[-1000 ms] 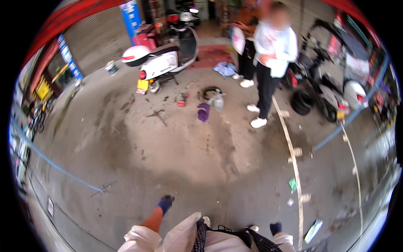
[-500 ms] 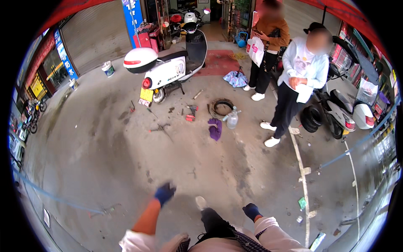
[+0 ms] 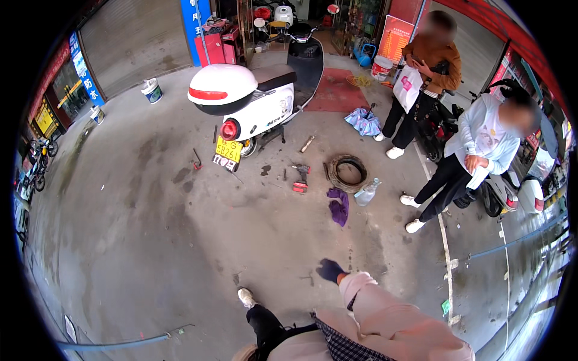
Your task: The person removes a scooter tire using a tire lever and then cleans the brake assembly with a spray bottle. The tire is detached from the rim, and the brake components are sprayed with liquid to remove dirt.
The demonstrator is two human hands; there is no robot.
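Right hand (image 3: 331, 270), dark-gloved, hangs forward over stained concrete (image 3: 180, 240), fingers loosely curled, holding nothing.

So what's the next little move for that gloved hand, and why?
Probably a step forward, toward the purple rag: the right hand hangs apart from everything, seemingly empty, and the rag lies nearest ahead, beside the tyre and clear bottle behind the white scooter.

A yellow rectangular plate (image 3: 229, 149) hangs at the scooter's rear. Far left, a blue upright sign (image 3: 80, 67) lines the shopfront. Far right stands an orange poster (image 3: 394, 37).
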